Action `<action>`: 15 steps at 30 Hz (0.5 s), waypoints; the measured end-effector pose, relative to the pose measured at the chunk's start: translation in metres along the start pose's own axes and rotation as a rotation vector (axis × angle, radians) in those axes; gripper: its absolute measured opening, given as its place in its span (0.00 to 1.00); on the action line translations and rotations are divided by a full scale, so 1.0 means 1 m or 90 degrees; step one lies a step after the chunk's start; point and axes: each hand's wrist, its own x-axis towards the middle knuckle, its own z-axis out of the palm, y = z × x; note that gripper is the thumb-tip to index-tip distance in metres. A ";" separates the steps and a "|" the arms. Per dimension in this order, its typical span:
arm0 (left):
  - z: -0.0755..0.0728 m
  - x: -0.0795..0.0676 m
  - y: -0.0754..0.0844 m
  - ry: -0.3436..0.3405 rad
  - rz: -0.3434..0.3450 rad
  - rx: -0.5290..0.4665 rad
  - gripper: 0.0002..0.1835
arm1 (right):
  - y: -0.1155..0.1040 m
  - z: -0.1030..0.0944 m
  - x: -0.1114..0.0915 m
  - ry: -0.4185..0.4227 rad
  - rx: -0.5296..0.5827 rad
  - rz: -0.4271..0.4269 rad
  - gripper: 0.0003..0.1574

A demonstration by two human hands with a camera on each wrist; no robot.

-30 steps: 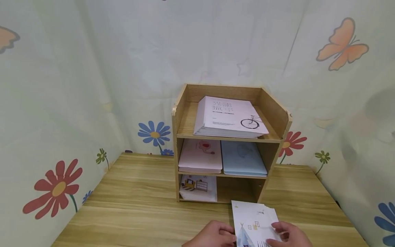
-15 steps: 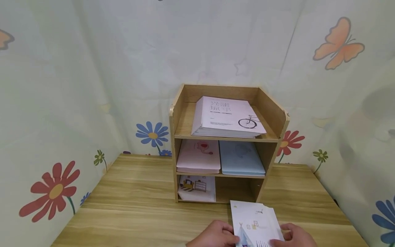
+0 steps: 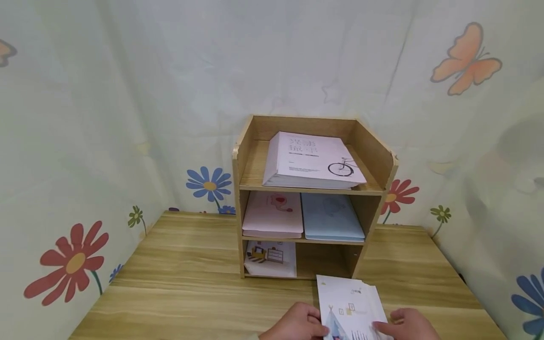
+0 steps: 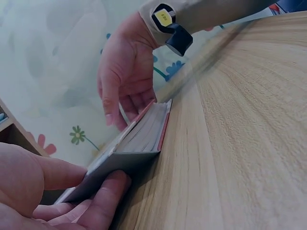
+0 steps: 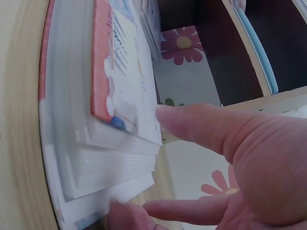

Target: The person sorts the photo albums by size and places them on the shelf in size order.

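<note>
A small stack of white-covered books (image 3: 350,302) with a blue tent drawing lies on the table in front of the shelf. In the left wrist view, its grey spine side (image 4: 129,160) and page edges show. My left hand (image 3: 297,322) grips the stack at its left side, thumb on the upper edge and fingers curled below. At the opposite side is my right hand (image 3: 410,325), its thumb extended to the top cover's edge and its other fingers loose beside the stack. In the right wrist view, the layers of the books (image 5: 110,158) sit unevenly, with red on the covers.
A three-level wooden shelf (image 3: 312,191) stands behind the stack. It holds a thick white book (image 3: 314,160) on top, pink (image 3: 274,215) and blue books (image 3: 331,215) in the middle, and white books (image 3: 272,259) at lower left. A flowered curtain (image 3: 170,94) hangs behind the table (image 3: 191,264).
My right hand has shifted a little to the right, its fingers now off the stack's right edge. The left hand keeps its hold, and the stack has barely moved.
</note>
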 end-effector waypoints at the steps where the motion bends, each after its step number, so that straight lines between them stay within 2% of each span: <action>1: 0.000 0.000 0.000 0.000 -0.002 -0.002 0.04 | 0.000 0.000 0.001 -0.002 0.000 0.000 0.57; 8: 0.000 -0.002 0.001 -0.002 -0.005 -0.013 0.05 | 0.000 0.004 0.001 0.000 0.012 -0.009 0.42; 15: -0.002 -0.001 -0.001 -0.006 -0.007 -0.001 0.05 | 0.000 0.004 0.001 0.002 0.015 -0.002 0.42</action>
